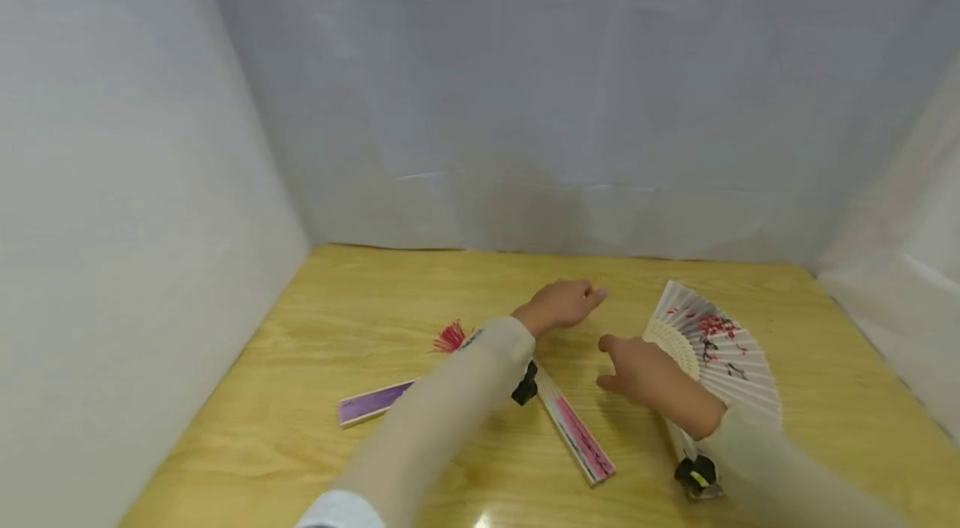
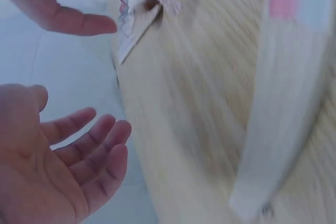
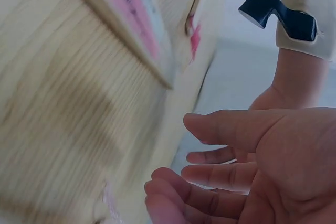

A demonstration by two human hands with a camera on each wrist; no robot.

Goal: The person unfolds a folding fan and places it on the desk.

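Fan spread broadly visible only in head view; left hand, right hand: fingers apart.

In the head view, the long cream left sleeve hid the inner end of the slim, folded purple fan and the far end of the slim, folded pink-and-white fan. The right grip and forearm covered part of the spread white pleated fan with red blossoms. The left wrist view blurred the pink-and-white fan and cut it off at the top.
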